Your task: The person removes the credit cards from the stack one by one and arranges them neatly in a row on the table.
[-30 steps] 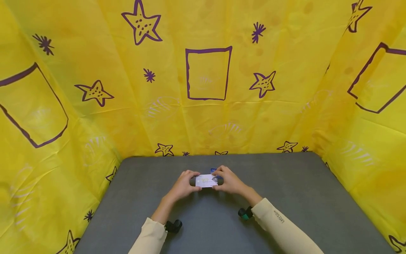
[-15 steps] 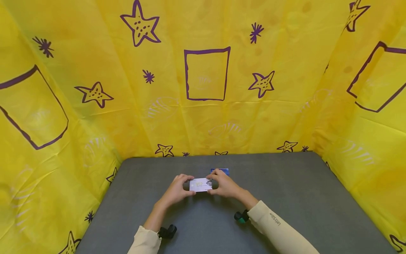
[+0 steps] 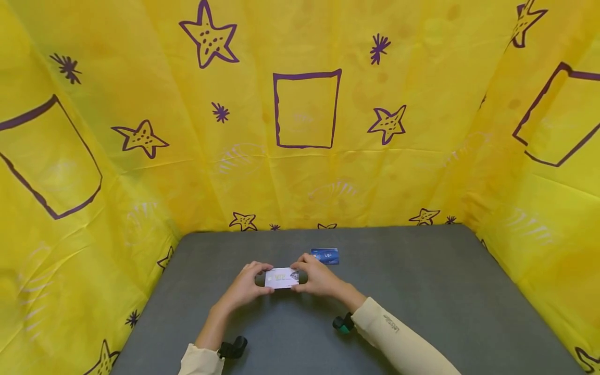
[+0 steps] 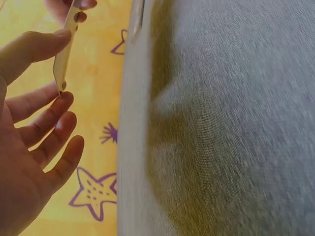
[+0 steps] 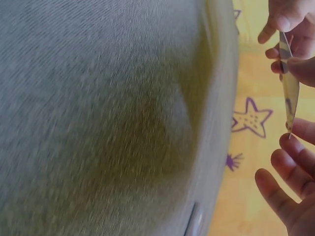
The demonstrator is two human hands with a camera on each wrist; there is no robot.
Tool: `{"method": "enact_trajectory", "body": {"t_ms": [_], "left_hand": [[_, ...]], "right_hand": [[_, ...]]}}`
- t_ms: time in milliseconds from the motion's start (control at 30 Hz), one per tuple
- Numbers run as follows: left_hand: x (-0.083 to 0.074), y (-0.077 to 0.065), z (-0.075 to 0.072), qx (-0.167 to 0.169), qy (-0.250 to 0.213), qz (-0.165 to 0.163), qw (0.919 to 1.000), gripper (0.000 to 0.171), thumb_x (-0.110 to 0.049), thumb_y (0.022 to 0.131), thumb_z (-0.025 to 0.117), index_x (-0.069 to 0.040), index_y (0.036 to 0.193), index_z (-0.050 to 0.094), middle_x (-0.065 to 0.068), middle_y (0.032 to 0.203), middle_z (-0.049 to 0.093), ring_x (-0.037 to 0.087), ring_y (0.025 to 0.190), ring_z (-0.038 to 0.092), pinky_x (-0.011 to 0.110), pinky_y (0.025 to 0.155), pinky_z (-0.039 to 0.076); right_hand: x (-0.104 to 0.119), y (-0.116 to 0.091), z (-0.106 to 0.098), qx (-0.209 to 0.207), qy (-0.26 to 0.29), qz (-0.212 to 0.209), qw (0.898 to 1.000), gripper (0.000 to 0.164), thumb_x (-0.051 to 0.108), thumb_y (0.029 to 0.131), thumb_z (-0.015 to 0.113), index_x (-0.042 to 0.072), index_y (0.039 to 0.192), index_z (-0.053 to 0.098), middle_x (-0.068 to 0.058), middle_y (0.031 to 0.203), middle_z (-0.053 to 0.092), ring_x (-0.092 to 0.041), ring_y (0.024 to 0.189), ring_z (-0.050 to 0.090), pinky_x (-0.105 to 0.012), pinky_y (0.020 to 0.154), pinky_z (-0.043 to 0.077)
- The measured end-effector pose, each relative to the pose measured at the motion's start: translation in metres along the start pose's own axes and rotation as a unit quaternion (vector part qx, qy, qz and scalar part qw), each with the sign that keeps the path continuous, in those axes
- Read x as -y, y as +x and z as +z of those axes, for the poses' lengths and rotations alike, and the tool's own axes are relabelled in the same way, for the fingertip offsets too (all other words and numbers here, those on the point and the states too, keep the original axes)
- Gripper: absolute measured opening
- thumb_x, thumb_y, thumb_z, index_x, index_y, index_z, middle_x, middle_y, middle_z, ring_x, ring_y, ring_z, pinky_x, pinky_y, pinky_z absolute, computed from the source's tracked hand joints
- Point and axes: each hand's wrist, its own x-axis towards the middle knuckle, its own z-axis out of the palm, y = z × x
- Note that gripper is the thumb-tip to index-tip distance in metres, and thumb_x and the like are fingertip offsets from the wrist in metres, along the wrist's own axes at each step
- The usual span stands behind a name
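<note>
Both hands hold a white VIP card [image 3: 282, 278] by its two ends, above the grey table [image 3: 398, 312]. My left hand [image 3: 245, 284] pinches the card's left end between thumb and fingers. At the right end, my right hand [image 3: 319, 278] pinches it the same way. Each wrist view shows the card [image 4: 64, 59] nearly edge-on, with thumb and fingertips at its edges and the remaining fingers spread loosely. A blue VIP card [image 3: 326, 255] lies on the table just beyond the right hand.
Yellow cloth walls [image 3: 304, 187] with purple star drawings enclose the table at the back and both sides. In the right wrist view a thin slim edge [image 5: 193, 219] shows at the table's border.
Both hands have moved left and toward the body with the white card between them. The blue card, partly covered by the right hand before, now shows almost whole.
</note>
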Motion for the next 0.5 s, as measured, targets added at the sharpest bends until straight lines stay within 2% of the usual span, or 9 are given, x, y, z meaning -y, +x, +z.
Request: {"method": "enact_trajectory", "body": {"t_ms": [67,167,333,500], "left_hand": [[0.003,-0.004,-0.002,-0.011,0.003,0.02,0.9997,0.048,-0.022,0.073,0.085,-0.007,0.114,0.066,0.007,0.107,0.061,0.028,0.1,0.055,0.042,0.083,0.048],[0.009,-0.008,-0.006,-0.023,0.004,0.027,0.9994,0.048,-0.02,0.071,0.085,-0.006,0.113,0.066,0.007,0.106,0.061,0.026,0.097,0.056,0.038,0.08,0.047],[0.015,-0.013,-0.014,-0.007,-0.002,-0.015,0.9999,0.049,-0.015,0.07,0.085,-0.008,0.114,0.066,0.007,0.111,0.062,0.026,0.102,0.056,0.041,0.084,0.046],[0.023,-0.019,-0.021,0.005,0.007,-0.033,0.9994,0.049,-0.015,0.07,0.086,-0.008,0.114,0.066,0.008,0.111,0.062,0.027,0.103,0.057,0.039,0.084,0.046]], "right_hand": [[0.003,0.003,0.003,0.002,-0.008,0.0,1.0,0.048,0.033,0.08,0.079,0.009,0.12,0.066,-0.003,0.108,0.056,-0.014,0.098,0.053,-0.028,0.085,0.047],[0.008,0.008,0.008,0.005,-0.017,0.0,1.0,0.049,0.035,0.08,0.079,0.01,0.121,0.066,-0.002,0.109,0.056,-0.013,0.098,0.051,-0.026,0.084,0.046],[0.018,0.014,0.015,0.009,-0.026,0.001,1.0,0.05,0.036,0.08,0.079,0.011,0.121,0.067,-0.001,0.109,0.056,-0.012,0.097,0.05,-0.023,0.083,0.046],[0.027,0.018,0.022,0.016,-0.026,0.005,1.0,0.05,0.037,0.079,0.08,0.011,0.12,0.067,0.0,0.108,0.056,-0.01,0.095,0.049,-0.021,0.081,0.045]]}}
